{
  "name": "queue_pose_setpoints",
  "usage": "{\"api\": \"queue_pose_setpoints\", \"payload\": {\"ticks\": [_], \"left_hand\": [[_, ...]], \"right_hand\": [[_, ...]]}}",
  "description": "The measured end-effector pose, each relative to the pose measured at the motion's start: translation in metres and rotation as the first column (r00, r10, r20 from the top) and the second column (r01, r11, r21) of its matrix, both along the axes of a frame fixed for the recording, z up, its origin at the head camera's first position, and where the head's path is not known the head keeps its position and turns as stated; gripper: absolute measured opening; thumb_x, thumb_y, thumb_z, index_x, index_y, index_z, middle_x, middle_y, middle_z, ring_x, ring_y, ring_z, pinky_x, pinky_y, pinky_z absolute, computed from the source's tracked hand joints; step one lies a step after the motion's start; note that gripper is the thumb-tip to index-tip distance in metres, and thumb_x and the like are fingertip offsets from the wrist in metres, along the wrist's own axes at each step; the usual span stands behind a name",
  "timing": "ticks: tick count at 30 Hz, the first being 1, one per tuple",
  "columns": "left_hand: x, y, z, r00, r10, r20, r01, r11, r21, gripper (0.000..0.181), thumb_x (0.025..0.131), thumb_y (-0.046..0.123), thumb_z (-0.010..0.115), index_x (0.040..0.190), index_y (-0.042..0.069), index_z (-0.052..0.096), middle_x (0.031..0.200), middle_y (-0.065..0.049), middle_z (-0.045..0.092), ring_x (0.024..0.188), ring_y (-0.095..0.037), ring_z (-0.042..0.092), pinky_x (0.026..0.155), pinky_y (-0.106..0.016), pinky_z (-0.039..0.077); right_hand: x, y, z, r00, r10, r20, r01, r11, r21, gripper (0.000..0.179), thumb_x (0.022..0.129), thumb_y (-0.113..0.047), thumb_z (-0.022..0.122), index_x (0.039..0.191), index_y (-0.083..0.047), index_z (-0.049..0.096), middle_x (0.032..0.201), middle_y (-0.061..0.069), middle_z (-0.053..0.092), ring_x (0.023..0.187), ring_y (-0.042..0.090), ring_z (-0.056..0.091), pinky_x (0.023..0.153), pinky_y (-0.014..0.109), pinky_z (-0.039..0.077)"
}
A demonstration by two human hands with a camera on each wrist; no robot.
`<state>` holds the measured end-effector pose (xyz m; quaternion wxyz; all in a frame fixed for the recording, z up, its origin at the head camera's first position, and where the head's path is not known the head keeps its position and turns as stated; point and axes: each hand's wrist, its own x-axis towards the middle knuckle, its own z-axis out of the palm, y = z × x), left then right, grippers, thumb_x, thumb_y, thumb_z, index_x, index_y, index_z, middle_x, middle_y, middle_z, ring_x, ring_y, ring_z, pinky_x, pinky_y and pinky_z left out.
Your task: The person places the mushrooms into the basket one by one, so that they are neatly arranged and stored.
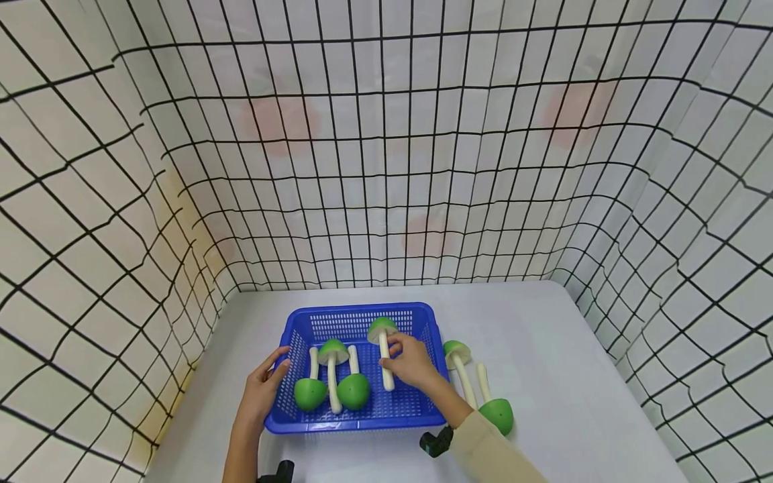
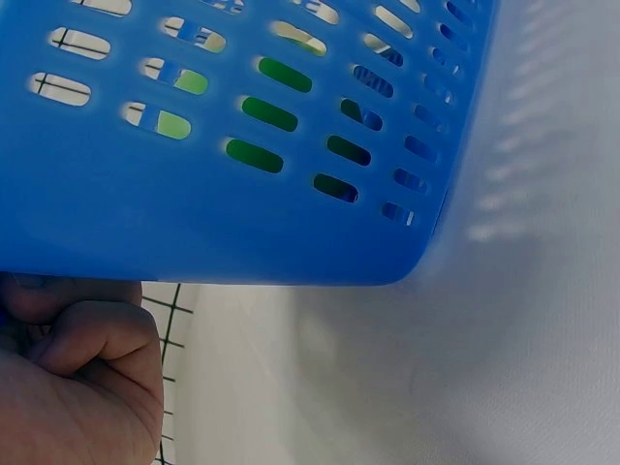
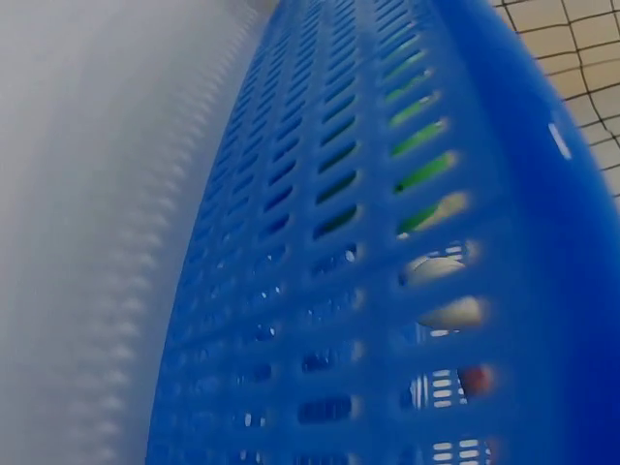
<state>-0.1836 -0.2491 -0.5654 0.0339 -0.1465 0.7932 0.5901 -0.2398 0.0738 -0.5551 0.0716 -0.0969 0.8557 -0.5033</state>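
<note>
In the head view, a blue basket [image 1: 395, 421] with slotted sides stands on the table. Three toy mushrooms with green caps and white stems lie in its left half; the middle mushroom [image 1: 333, 376] has its cap toward the far side. My right hand [image 1: 410, 361] pinches a fourth, a green-capped mushroom [image 1: 386, 365], by its stem within the basket's right half. At the left rim my left hand [image 1: 262, 386] grips the basket; its curled fingers [image 2: 102, 334] show under the rim in the left wrist view. Basket wall [image 3: 387, 242] fills most of the right wrist view, hiding the right hand.
Right of the basket, two more mushrooms lie on the white table [image 1: 574, 376]: one mushroom [image 1: 461, 372] with its cap away, another mushroom [image 1: 496, 412] with its cap near the right sleeve [image 1: 489, 449]. Black netting [image 1: 386, 168] surrounds the table at the back and sides.
</note>
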Motion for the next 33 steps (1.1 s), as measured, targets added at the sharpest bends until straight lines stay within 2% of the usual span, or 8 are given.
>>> {"api": "queue_pose_setpoints", "payload": {"ticks": [6, 9, 18, 25, 33], "left_hand": [[-0.001, 0.0, -0.001, 1.0, -0.002, -0.006, 0.002, 1.0, 0.001, 0.051, 0.094, 0.055, 0.054, 0.141, 0.035, 0.048, 0.159, -0.013, 0.029, 0.143, -0.042, 0.032, 0.11, -0.063, 0.027], [-0.001, 0.0, -0.001, 1.0, 0.0, -0.004, 0.0, 1.0, 0.002, 0.049, 0.095, 0.053, 0.054, 0.14, 0.035, 0.049, 0.158, -0.013, 0.03, 0.141, -0.042, 0.035, 0.109, -0.062, 0.029], [0.0, 0.0, -0.001, 1.0, 0.002, 0.0, -0.002, 1.0, 0.001, 0.049, 0.096, 0.051, 0.054, 0.141, 0.034, 0.048, 0.159, -0.013, 0.029, 0.142, -0.043, 0.032, 0.109, -0.063, 0.029], [0.0, 0.0, -0.001, 1.0, 0.008, -0.004, -0.008, 1.0, -0.002, 0.051, 0.095, 0.053, 0.054, 0.141, 0.034, 0.048, 0.159, -0.013, 0.03, 0.141, -0.043, 0.035, 0.109, -0.062, 0.029], [0.0, 0.001, 0.0, 1.0, 0.008, -0.006, -0.008, 1.0, 0.002, 0.05, 0.095, 0.051, 0.055, 0.141, 0.034, 0.048, 0.16, -0.012, 0.028, 0.144, -0.043, 0.029, 0.11, -0.064, 0.026]], "right_hand": [[0.001, -0.007, 0.0, 1.0, 0.014, 0.007, -0.014, 1.0, -0.001, 0.048, 0.081, -0.014, 0.077, 0.124, -0.002, 0.059, 0.095, 0.01, 0.067, 0.063, 0.013, 0.066, 0.055, 0.026, 0.055], [0.0, -0.011, -0.003, 1.0, 0.012, 0.02, -0.013, 1.0, 0.021, 0.047, 0.081, -0.013, 0.077, 0.123, -0.002, 0.06, 0.094, 0.009, 0.066, 0.062, 0.012, 0.065, 0.054, 0.026, 0.054], [-0.001, -0.02, -0.013, 1.0, 0.001, 0.026, -0.003, 0.998, 0.058, 0.045, 0.077, -0.011, 0.08, 0.118, 0.0, 0.062, 0.089, 0.008, 0.066, 0.066, 0.014, 0.061, 0.054, 0.025, 0.053], [-0.002, -0.025, -0.014, 0.998, 0.03, 0.053, -0.034, 0.997, 0.073, 0.044, 0.078, -0.01, 0.078, 0.117, 0.002, 0.061, 0.089, 0.009, 0.065, 0.068, 0.015, 0.06, 0.055, 0.026, 0.052], [-0.005, -0.029, -0.018, 0.995, 0.059, 0.079, -0.067, 0.993, 0.099, 0.042, 0.079, -0.012, 0.079, 0.116, -0.001, 0.062, 0.088, 0.006, 0.067, 0.071, 0.015, 0.059, 0.058, 0.027, 0.05]]}}
